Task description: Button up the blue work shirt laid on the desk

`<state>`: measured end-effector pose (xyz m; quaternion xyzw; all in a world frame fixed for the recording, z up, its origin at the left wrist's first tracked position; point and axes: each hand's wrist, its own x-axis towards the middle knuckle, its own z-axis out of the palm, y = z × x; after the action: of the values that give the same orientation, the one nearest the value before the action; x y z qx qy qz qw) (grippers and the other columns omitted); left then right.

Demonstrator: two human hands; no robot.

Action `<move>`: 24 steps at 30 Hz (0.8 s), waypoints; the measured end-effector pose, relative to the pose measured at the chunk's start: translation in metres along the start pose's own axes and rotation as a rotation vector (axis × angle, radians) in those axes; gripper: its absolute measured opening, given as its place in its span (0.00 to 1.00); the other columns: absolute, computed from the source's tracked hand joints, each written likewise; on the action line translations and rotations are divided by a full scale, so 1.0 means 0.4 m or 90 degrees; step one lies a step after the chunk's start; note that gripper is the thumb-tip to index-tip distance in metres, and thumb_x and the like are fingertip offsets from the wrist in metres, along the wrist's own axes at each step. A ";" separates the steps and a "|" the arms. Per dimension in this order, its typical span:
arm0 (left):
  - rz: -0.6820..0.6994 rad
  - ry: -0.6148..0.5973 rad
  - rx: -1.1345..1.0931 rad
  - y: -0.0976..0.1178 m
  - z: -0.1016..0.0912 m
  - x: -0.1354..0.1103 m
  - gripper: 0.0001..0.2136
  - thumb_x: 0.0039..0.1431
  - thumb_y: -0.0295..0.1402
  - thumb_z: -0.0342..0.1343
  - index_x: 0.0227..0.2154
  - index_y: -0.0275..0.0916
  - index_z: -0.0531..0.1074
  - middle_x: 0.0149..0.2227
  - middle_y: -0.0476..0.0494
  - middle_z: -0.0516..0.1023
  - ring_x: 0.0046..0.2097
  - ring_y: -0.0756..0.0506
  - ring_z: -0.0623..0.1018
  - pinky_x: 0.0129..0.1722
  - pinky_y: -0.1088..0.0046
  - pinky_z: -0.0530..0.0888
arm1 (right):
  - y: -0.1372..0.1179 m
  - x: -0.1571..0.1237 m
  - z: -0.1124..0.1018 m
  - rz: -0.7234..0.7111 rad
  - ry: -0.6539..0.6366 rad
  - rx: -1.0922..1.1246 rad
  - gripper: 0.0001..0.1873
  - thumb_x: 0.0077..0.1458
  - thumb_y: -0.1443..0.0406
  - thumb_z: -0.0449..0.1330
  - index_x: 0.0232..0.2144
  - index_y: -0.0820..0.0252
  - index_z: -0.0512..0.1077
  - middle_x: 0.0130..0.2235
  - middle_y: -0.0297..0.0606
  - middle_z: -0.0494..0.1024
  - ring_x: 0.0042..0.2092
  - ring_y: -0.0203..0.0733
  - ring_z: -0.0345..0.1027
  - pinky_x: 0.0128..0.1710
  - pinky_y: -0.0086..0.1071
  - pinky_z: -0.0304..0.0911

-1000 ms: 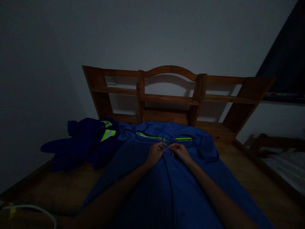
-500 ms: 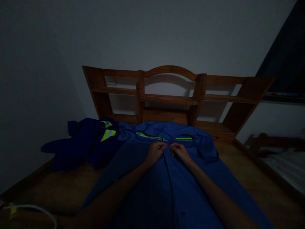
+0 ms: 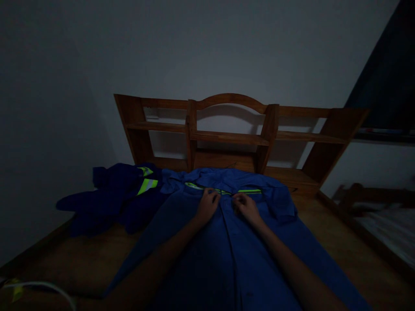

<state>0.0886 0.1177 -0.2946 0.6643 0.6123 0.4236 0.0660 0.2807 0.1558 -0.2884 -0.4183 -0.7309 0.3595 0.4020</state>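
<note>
A blue long-sleeved work garment (image 3: 194, 250) lies spread flat, a dark front seam running down its middle. Yellow-green reflective strips (image 3: 249, 191) show near its top, beside the folded-over upper part. My left hand (image 3: 207, 206) rests over the fabric just left of the seam, fingers loosely bent with a gap between thumb and forefinger. Right of the seam is my right hand (image 3: 248, 208), its fingers curled but apart and slightly blurred. No small object shows between the fingers of either hand. The dim light hides fine detail at the fingertips.
A darker blue garment (image 3: 110, 194) with reflective bands lies crumpled at the left. Behind stands a wooden shelf unit (image 3: 230, 137) against the wall. A pale cable (image 3: 42, 285) curves at the lower left, and a low wooden frame (image 3: 372, 193) stands at the right.
My hands have moved apart from their near-touching pinch at the seam, the left one shifting left and the right one slightly right. Their fingers have loosened. The garments look unmoved.
</note>
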 end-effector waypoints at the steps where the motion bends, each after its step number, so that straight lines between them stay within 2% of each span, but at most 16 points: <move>1: -0.015 0.002 0.049 -0.012 -0.013 0.005 0.14 0.62 0.39 0.45 0.42 0.40 0.72 0.53 0.39 0.65 0.48 0.44 0.71 0.48 0.67 0.68 | 0.003 0.002 -0.022 -0.014 0.044 -0.086 0.14 0.51 0.64 0.54 0.42 0.60 0.68 0.38 0.39 0.74 0.35 0.39 0.70 0.35 0.31 0.64; 3: -0.055 -0.022 0.135 -0.046 -0.047 0.020 0.17 0.61 0.41 0.46 0.49 0.40 0.67 0.56 0.37 0.61 0.48 0.43 0.72 0.47 0.67 0.68 | 0.012 0.008 -0.074 -0.023 0.092 -0.261 0.20 0.49 0.67 0.57 0.47 0.60 0.67 0.49 0.45 0.69 0.47 0.44 0.66 0.45 0.34 0.61; 5: -0.078 -0.082 0.182 -0.092 -0.091 0.038 0.20 0.58 0.42 0.50 0.51 0.40 0.64 0.56 0.36 0.61 0.50 0.41 0.70 0.48 0.66 0.67 | 0.028 0.014 -0.127 -0.002 0.062 -0.342 0.24 0.45 0.67 0.62 0.48 0.62 0.68 0.52 0.47 0.68 0.50 0.48 0.64 0.48 0.36 0.60; 7: -0.071 -0.160 0.192 -0.138 -0.136 0.057 0.22 0.53 0.41 0.57 0.49 0.39 0.65 0.53 0.37 0.65 0.51 0.40 0.69 0.50 0.67 0.66 | 0.047 0.018 -0.170 0.032 -0.030 -0.315 0.25 0.42 0.64 0.66 0.45 0.63 0.71 0.45 0.46 0.73 0.43 0.45 0.68 0.42 0.34 0.64; 9: -0.054 -0.209 0.187 -0.173 -0.173 0.072 0.21 0.48 0.39 0.61 0.45 0.39 0.68 0.50 0.39 0.69 0.51 0.41 0.69 0.50 0.68 0.65 | 0.064 0.020 -0.200 0.059 -0.117 -0.237 0.26 0.40 0.61 0.67 0.44 0.62 0.72 0.39 0.42 0.75 0.33 0.40 0.70 0.31 0.30 0.65; 12: -0.057 -0.224 0.186 -0.192 -0.203 0.080 0.14 0.47 0.33 0.62 0.38 0.40 0.71 0.43 0.43 0.73 0.48 0.43 0.71 0.47 0.71 0.67 | 0.083 0.023 -0.215 0.067 -0.161 -0.184 0.25 0.38 0.65 0.67 0.42 0.61 0.72 0.38 0.39 0.75 0.29 0.36 0.68 0.23 0.25 0.62; 16: -0.082 -0.185 0.210 -0.168 -0.202 0.068 0.07 0.50 0.31 0.59 0.34 0.40 0.71 0.39 0.45 0.74 0.44 0.45 0.73 0.43 0.73 0.68 | 0.080 0.036 -0.196 0.064 -0.123 -0.269 0.09 0.41 0.72 0.62 0.30 0.61 0.73 0.26 0.33 0.74 0.26 0.35 0.66 0.23 0.25 0.60; 18: -0.106 -0.141 0.233 -0.146 -0.193 0.062 0.06 0.53 0.31 0.57 0.35 0.40 0.70 0.39 0.44 0.74 0.43 0.44 0.74 0.41 0.72 0.68 | 0.063 0.046 -0.185 0.060 -0.091 -0.321 0.06 0.42 0.73 0.60 0.26 0.61 0.72 0.24 0.33 0.72 0.26 0.36 0.66 0.25 0.25 0.59; 21: -0.149 -0.050 0.276 -0.104 -0.179 0.068 0.09 0.60 0.33 0.47 0.41 0.38 0.67 0.43 0.37 0.71 0.41 0.41 0.75 0.39 0.67 0.69 | 0.021 0.059 -0.174 0.030 -0.002 -0.401 0.07 0.46 0.74 0.56 0.29 0.62 0.71 0.30 0.39 0.74 0.34 0.40 0.68 0.32 0.27 0.59; 24: -0.179 0.067 0.315 -0.059 -0.167 0.089 0.13 0.65 0.34 0.37 0.46 0.37 0.63 0.47 0.33 0.67 0.40 0.41 0.76 0.36 0.67 0.70 | -0.018 0.073 -0.167 0.002 0.084 -0.466 0.12 0.53 0.74 0.50 0.39 0.64 0.68 0.42 0.48 0.71 0.42 0.43 0.67 0.38 0.30 0.58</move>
<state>0.0241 0.1255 -0.2496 0.5461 0.7855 0.2823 -0.0718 0.3283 0.1919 -0.2458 -0.5575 -0.7831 0.0476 0.2715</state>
